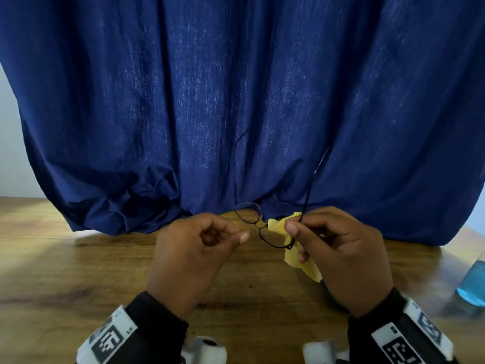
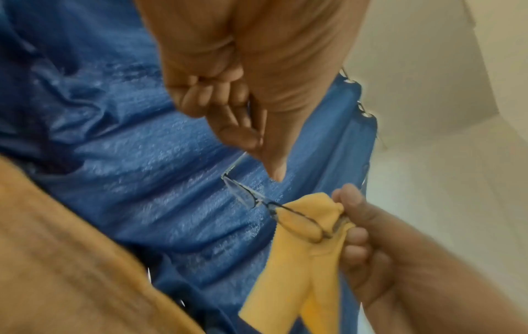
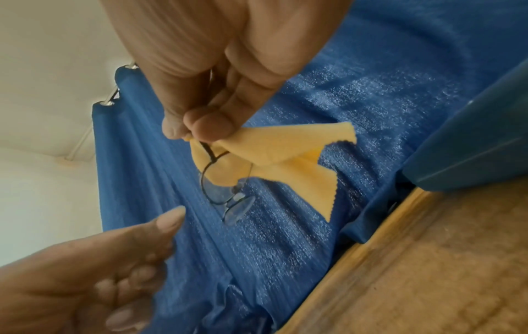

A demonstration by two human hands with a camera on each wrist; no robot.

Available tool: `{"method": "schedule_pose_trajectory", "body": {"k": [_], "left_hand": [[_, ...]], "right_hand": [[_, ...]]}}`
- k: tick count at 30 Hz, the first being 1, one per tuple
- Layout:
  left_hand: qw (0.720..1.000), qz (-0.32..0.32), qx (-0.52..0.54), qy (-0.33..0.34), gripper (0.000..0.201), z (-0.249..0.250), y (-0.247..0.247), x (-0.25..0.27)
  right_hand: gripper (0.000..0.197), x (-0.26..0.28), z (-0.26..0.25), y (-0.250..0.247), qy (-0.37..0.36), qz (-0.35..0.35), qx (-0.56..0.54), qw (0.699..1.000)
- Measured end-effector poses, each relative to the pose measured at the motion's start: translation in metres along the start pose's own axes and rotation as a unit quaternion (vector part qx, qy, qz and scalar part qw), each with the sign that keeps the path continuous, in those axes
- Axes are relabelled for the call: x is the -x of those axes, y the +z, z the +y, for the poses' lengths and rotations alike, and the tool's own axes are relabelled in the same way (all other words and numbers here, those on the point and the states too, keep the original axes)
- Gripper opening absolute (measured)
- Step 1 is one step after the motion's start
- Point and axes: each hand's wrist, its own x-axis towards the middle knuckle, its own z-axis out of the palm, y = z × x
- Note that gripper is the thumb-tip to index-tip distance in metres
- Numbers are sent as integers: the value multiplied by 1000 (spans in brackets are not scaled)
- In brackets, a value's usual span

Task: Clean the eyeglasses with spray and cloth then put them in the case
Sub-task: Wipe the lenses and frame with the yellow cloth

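right hand (image 1: 343,248) pinches eyeglasses (image 1: 265,227), yellow cloth (image 1: 301,261); left hand (image 1: 191,248) loosely curled, holding nothing; bottle (image 1: 472,282) holds blue liquid

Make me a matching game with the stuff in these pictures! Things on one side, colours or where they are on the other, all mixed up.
Things:
1. cloth
2. curtain
3. eyeglasses
4. spray bottle

Clues:
A. dark blue, hanging behind the table
B. thin dark frame, held up between the hands
C. yellow, pinched in the right hand together with the frame
D. holds light blue liquid, stands at the table's far right edge

Pairs: 1-C, 2-A, 3-B, 4-D
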Motion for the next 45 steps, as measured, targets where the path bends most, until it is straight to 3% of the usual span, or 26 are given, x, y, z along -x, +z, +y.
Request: {"method": "schedule_pose_trajectory", "body": {"k": [4, 7, 14, 18, 22, 25, 27, 32, 36, 38, 42, 45], "left_hand": [[962, -110, 165, -188, 31, -9, 10, 2], [928, -123, 239, -257, 31, -12, 16, 5], [905, -71, 316, -274, 25, -21, 21, 1], [880, -81, 353, -308, 24, -25, 23, 0], [884, -69, 337, -317, 17, -31, 25, -2], [895, -57, 315, -311, 20, -35, 24, -5], [896, -50, 308, -316, 20, -40, 23, -7], [904, -63, 288, -309, 18, -41, 25, -5], [916, -90, 265, -288, 14, -38, 31, 1], [917, -101, 261, -283, 15, -36, 35, 4], [912, -115, 276, -280, 21, -32, 35, 4], [915, -111, 271, -276, 20, -32, 33, 3]], "right_hand": [[10, 5, 2, 8, -25, -7, 8, 1000], [10, 5, 1, 8, -34, -23, 0, 999], [9, 5, -1, 12, -72, -78, -9, 994], [15, 7, 1, 16, -68, -136, -27, 988], [21, 9, 2, 14, -32, -187, -45, 981], [45, 4, 7, 7, 25, -223, -28, 974], [55, -1, 14, -1, 79, -210, -14, 974], [13, -7, 26, -11, 138, -66, 16, 988], [10, -6, 20, -9, 110, -19, 32, 993], [12, -2, 13, -3, 79, -62, 55, 993], [19, 5, 6, 11, 62, -264, 43, 962], [18, 1, 13, 7, 63, -248, 38, 966]]}}
